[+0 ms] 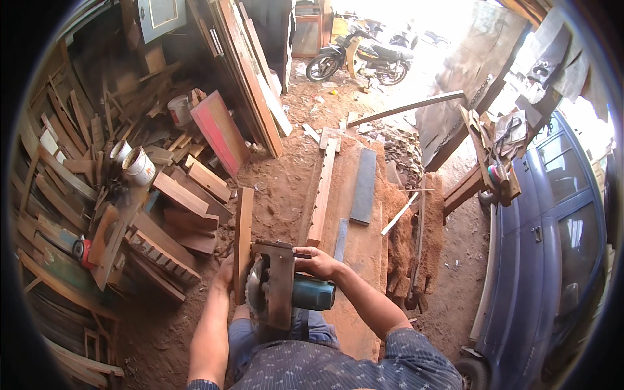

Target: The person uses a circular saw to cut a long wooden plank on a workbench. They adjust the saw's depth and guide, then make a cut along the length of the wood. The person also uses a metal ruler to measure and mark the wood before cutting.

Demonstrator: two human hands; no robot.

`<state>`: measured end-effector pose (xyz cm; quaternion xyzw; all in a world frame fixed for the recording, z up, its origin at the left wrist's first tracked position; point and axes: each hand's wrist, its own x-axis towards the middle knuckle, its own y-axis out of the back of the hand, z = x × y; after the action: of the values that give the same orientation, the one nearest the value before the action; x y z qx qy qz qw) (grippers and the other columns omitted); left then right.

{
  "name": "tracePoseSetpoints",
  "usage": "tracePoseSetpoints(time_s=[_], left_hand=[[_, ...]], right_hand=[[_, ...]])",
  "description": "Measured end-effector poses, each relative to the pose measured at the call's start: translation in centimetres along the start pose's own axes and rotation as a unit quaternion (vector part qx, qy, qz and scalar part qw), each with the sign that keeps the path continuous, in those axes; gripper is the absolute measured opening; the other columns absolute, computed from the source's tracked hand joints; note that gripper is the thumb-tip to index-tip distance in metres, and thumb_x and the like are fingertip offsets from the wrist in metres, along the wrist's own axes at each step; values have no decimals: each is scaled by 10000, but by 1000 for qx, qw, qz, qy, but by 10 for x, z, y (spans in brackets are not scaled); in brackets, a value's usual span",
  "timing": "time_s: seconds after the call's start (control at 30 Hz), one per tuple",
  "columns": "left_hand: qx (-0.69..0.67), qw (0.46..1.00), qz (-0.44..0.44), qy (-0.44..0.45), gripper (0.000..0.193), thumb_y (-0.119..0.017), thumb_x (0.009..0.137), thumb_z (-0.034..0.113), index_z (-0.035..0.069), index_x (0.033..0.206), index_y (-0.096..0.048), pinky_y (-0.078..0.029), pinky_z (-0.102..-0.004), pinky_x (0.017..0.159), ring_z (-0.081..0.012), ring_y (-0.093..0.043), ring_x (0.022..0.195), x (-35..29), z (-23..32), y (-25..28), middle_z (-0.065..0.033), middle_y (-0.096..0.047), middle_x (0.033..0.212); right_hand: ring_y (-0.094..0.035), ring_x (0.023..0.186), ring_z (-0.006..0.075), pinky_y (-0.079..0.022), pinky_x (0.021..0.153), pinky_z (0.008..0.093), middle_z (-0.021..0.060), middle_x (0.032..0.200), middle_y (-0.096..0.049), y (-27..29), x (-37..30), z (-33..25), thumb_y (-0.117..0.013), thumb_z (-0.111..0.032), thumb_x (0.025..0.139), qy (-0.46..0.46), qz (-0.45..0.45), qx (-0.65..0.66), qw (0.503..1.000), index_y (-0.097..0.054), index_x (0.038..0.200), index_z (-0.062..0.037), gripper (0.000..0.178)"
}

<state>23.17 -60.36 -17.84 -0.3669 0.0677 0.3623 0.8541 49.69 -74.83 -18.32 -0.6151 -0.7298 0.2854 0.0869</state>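
Grasping a teal circular saw with your right hand, you hold its silvery toothed blade and brownish base plate before you, beside the straight tan plank your left hand clasps.

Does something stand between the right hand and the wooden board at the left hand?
Yes: the saw stands between them, its round blade toward the wooden board and the right hand at its other side.
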Motion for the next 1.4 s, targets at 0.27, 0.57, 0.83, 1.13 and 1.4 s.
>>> tracePoseSetpoints(time_s=[0.27,0.57,0.83,1.13,1.4], left_hand=[[24,994,-108,-1,297,-501,1043,214,0,1202,-632,-571,-283,787,-136,-675,912,14,3,-19,-70,-694,1045],[272,937,-26,-217,306,-636,979,250,-6,1147,-642,-575,-339,784,-194,-698,884,21,-12,17,-88,-713,975],[-66,997,-36,9,328,-602,1005,275,-22,1136,-652,-600,-335,783,-215,-712,853,30,1,-42,-122,-711,989],[29,999,-36,-9,351,-577,1020,290,-21,1147,-678,-564,-284,729,-168,-696,846,65,-7,-29,-90,-716,953],[-31,999,-37,7,330,-586,1019,286,-12,1144,-656,-585,-313,749,-184,-699,841,45,1,-67,-99,-712,966]], right_hand=[[-553,1157,120,-467,999,317,0,1235,-620,-12,-26,6,-667,-177,974,137,75,-129,979,-577,1317,-46,378],[-647,1083,243,-496,965,402,91,1219,-668,-5,-17,11,-597,-242,1007,38,33,184,982,-617,1246,-10,334],[-614,1178,246,-484,1041,406,125,1298,-621,30,-31,28,-665,-123,948,101,69,220,968,-558,1323,-10,406],[-604,1197,231,-478,1046,381,109,1285,-627,20,-44,4,-698,-26,912,106,114,124,980,-530,1347,-24,466],[-638,1078,215,-514,932,374,77,1181,-665,30,-44,19,-710,-117,931,137,104,199,965,-573,1093,-106,212]])
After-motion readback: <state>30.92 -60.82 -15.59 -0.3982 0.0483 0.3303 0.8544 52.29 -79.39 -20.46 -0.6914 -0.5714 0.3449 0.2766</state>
